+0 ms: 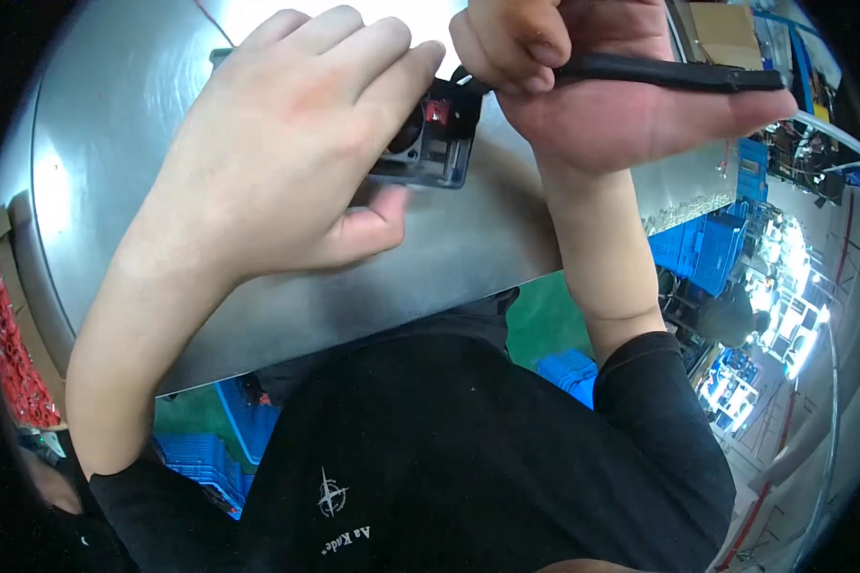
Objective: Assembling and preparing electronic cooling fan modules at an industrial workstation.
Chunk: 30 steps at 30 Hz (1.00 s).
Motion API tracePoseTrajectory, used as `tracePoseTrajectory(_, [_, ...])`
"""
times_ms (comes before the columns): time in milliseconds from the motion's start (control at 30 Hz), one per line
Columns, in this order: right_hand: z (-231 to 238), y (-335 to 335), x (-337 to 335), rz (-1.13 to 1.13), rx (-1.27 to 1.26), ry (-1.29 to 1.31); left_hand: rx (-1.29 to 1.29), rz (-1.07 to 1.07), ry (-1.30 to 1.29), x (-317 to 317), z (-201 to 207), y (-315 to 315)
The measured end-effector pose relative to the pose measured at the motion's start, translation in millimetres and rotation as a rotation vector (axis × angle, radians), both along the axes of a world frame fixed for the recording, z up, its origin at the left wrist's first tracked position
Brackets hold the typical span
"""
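My left hand [296,143] is closed on a small dark box-shaped device [441,143] above the metal table [354,306]. A red part and pale metal bits show in the device's open face. Its left side is hidden behind my fingers. My right hand [583,86], palm turned up, pinches a slim black tool [674,73] between curled fingers. The handle lies along the hand toward the right, and the other end reaches the device's upper edge. The fingers hide the tool's middle, and its exact kind cannot be made out.
A box of small red parts [19,353] stands beyond the table's left edge. Blue plastic bins [702,250] are stacked past the right edge, and more blue bins [201,463] stand below on the green floor. A cardboard box [724,33] sits at the far right.
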State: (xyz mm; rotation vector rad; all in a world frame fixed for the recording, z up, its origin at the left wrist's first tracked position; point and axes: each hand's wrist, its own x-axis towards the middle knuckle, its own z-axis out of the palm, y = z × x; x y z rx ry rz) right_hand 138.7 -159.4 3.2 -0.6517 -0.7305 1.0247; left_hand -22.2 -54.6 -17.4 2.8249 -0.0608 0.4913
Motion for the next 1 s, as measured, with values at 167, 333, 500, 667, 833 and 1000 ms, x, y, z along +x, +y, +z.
tracePoseTrajectory(167, [-2.1,-7.4,0.9,0.062,-0.007,0.032,-0.059,-0.057,-0.006,4.1,-10.0,1.3])
tracePoseTrajectory(333, [1.7,4.5,-17.8,0.146,-0.013,0.016,-0.051,-0.061,-0.063,-7.0,-5.8,12.1])
tracePoseTrajectory(500, [2.6,5.6,-17.7,0.230,-0.021,-0.008,0.015,-0.129,0.203,-7.3,19.9,21.8])
tracePoseTrajectory(667, [5.8,4.9,-15.7,0.311,-0.014,-0.029,-0.016,-0.151,0.176,-7.5,30.2,27.4])
tracePoseTrajectory(833, [2.9,5.8,-29.8,0.394,-0.007,-0.049,-0.124,-0.078,0.172,-8.3,23.6,20.3])
tracePoseTrajectory(1000, [-7.6,13.6,-4.5,0.462,-0.010,-0.077,-0.104,-0.003,0.163,-5.6,18.8,19.9])
